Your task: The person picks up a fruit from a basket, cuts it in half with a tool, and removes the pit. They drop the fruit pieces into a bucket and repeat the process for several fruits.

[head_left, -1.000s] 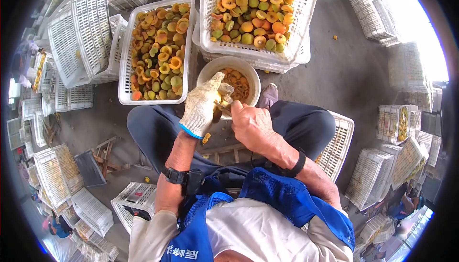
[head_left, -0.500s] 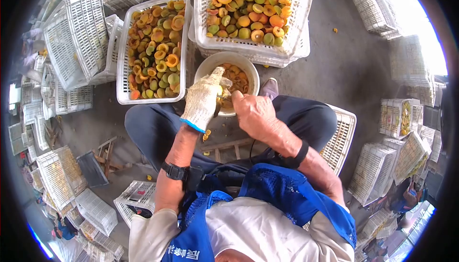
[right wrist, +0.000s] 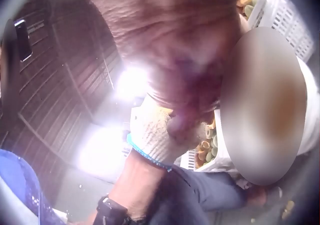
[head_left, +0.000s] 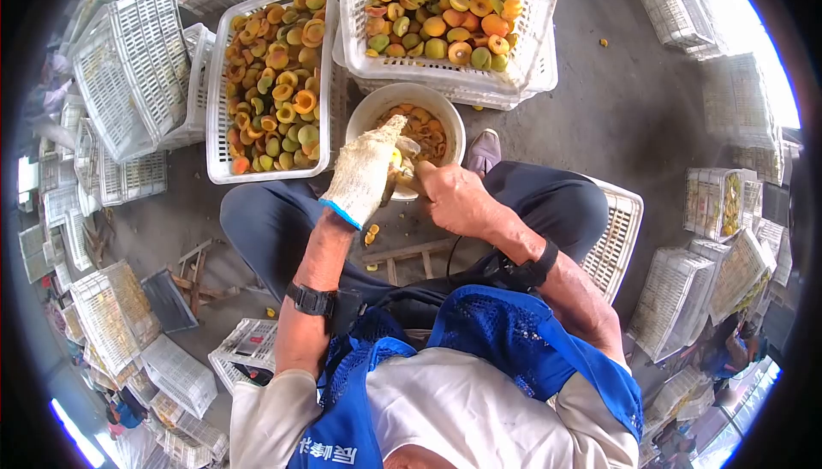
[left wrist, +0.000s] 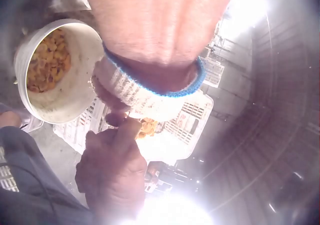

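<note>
My left hand (head_left: 364,169), in a cream knitted glove with a blue cuff, holds an apricot (head_left: 396,158) over the near rim of a white bucket (head_left: 366,116). Only a yellow-green bit of the fruit shows between the gloved fingers. Bare and curled, my right hand (head_left: 458,199) meets the left at the fruit from the right side. It grips a small tool, mostly hidden by the fingers; I cannot tell its kind. In the left wrist view, orange fruit pieces (left wrist: 50,64) lie in the bottom of the bucket.
Beyond the bucket stand two white crates of halved apricots, one at left (head_left: 221,118) and a stacked one at right (head_left: 531,41). The knees flank the bucket. A wooden frame (head_left: 409,255) lies on the floor below the hands. More crates (head_left: 128,75) line both sides.
The head view has shifted, so crates and bucket sit slightly higher and further left. Both hands stay together at the bucket's near rim, the right one a little higher in view.
</note>
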A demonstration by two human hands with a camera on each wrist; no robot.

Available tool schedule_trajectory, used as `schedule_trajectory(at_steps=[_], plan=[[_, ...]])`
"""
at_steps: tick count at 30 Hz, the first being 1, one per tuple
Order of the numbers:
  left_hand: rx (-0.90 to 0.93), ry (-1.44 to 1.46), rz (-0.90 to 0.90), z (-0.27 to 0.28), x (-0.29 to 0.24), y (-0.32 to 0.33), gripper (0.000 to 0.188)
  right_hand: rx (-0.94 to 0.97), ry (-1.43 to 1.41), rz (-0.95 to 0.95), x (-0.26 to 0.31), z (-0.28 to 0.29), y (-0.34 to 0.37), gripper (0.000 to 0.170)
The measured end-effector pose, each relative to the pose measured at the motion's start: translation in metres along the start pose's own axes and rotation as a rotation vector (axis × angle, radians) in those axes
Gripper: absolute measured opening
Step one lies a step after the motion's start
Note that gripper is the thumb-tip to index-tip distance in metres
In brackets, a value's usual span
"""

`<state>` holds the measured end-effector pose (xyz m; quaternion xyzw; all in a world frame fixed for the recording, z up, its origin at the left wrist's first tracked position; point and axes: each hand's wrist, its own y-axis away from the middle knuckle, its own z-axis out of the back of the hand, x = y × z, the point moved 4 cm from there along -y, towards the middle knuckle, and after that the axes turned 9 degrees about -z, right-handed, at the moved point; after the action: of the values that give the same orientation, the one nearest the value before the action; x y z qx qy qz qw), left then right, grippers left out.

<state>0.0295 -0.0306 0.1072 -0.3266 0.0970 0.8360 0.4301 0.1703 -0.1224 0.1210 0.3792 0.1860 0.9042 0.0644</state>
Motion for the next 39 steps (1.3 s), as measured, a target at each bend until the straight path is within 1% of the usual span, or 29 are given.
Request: schedule_trajectory(at_steps=[2, 4, 6, 7, 8, 9, 10, 11, 12, 13, 15, 16, 17, 18, 19, 20, 21, 23, 25, 27, 29, 30, 31, 32, 33, 34, 35, 37, 39], plan=[[0.02, 0.051, 0.094, -0.004, 0.002, -0.002, 0.054, 0.023, 0.065, -0.012, 0.0, 0.004, 0.0, 0.026], [-0.013, 0.072, 0.096, -0.005, -0.002, -0.001, 0.05, 0.05, 0.131, -0.022, -0.003, -0.002, 0.001, 0.026], [-0.054, 0.088, 0.096, -0.005, -0.007, -0.006, 0.046, 0.026, -0.129, 0.019, -0.008, -0.013, -0.002, 0.025], [-0.19, 0.525, 0.345, -0.01, -0.003, -0.005, 0.041, 0.025, -0.13, 0.019, -0.012, -0.018, -0.001, 0.025], [-0.32, 0.964, 0.594, -0.018, 0.0, -0.001, 0.038, 0.104, -0.286, 0.001, -0.008, -0.022, 0.001, 0.027], [-0.317, 0.964, 0.59, -0.019, 0.001, -0.005, 0.038, 0.179, -0.438, -0.014, -0.006, -0.025, 0.001, 0.029], [-0.365, 1.105, 0.677, -0.022, 0.005, -0.006, 0.037, 0.14, -0.509, -0.028, -0.007, -0.03, 0.001, 0.031], [-0.411, 1.244, 0.766, -0.023, 0.006, -0.006, 0.037, 0.14, -0.513, -0.027, -0.01, -0.036, 0.002, 0.031], [-0.432, 1.304, 0.87, -0.02, 0.007, -0.008, 0.036, 0.058, -0.426, -0.056, -0.014, -0.037, 0.0, 0.03], [-0.435, 1.3, 0.861, -0.017, 0.009, -0.01, 0.036, -0.026, -0.335, -0.081, -0.018, -0.036, -0.002, 0.029], [-0.475, 1.413, 0.817, -0.015, 0.016, -0.005, 0.042, -0.036, -0.299, -0.105, -0.015, -0.034, 0.0, 0.032], [-0.466, 1.336, 0.694, -0.018, 0.029, -0.002, 0.044, -0.04, -0.268, -0.119, -0.014, -0.034, 0.0, 0.031], [-0.469, 1.336, 0.691, -0.011, 0.033, -0.002, 0.044, -0.044, -0.236, -0.132, -0.014, -0.033, 0.0, 0.03], [-0.347, 0.753, 0.467, 0.006, 0.035, -0.007, 0.044, -0.047, -0.234, -0.129, -0.016, -0.036, -0.001, 0.03], [-0.215, 0.177, 0.236, 0.017, 0.029, -0.012, 0.044, 0.015, -0.394, -0.139, -0.022, -0.044, -0.002, 0.029], [-0.091, 0.116, 0.331, 0.033, 0.021, -0.017, 0.041, 0.08, -0.552, -0.148, -0.024, -0.05, -0.001, 0.028], [-0.107, 0.264, 0.582, 0.05, 0.015, -0.023, 0.039, 0.075, -0.546, -0.141, -0.023, -0.05, 0.001, 0.028], [-0.211, 0.098, 0.358, 0.055, 0.08, -0.013, 0.04, 0.138, -0.611, -0.197, -0.024, -0.051, 0.008, 0.028], [-0.004, -0.831, 0.232, 0.104, 0.083, -0.03, 0.04, 0.089, -0.557, -0.159, -0.015, -0.036, 0.01, 0.03], [-0.19, -0.638, 0.393, 0.149, 0.056, -0.045, 0.063, -0.045, -0.472, -0.129, -0.015, -0.014, -0.002, 0.031], [-0.263, -0.563, 0.655, 0.179, 0.072, -0.045, 0.072, -0.215, -0.375, -0.185, -0.02, 0.022, -0.023, 0.033], [-0.363, -0.503, 0.687, 0.19, 0.066, -0.048, 0.07, -0.352, -0.388, -0.147, -0.021, 0.049, -0.035, 0.047], [-0.46, -0.476, 0.691, 0.195, 0.075, -0.046, 0.064, -0.325, -0.441, -0.339, -0.041, 0.064, -0.063, 0.045], [-0.5, -0.327, 0.671, 0.188, 0.083, -0.041, 0.064, -0.466, -0.411, -0.281, -0.052, 0.092, -0.081, 0.038], [-0.541, -0.18, 0.647, 0.18, 0.09, -0.034, 0.064, -0.501, -0.532, -0.403, -0.071, 0.104, -0.102, 0.033], [-0.547, -0.172, 0.65, 0.168, 0.088, -0.029, 0.064, -0.588, -0.5, -0.503, -0.096, 0.112, -0.126, 0.03], [-0.536, -0.05, 0.572, 0.149, 0.075, -0.03, 0.058, -0.549, -0.663, -0.507, -0.102, 0.118, -0.137, 0.032], [-0.516, 0.188, 0.411, 0.11, 0.053, -0.032, 0.047, -0.722, -0.233, -0.385, -0.116, 0.124, -0.172, 0.032], [-0.331, -0.284, 0.169, 0.084, 0.043, -0.035, 0.031, -0.66, -0.07, -0.293, -0.101, 0.122, -0.192, 0.032]])
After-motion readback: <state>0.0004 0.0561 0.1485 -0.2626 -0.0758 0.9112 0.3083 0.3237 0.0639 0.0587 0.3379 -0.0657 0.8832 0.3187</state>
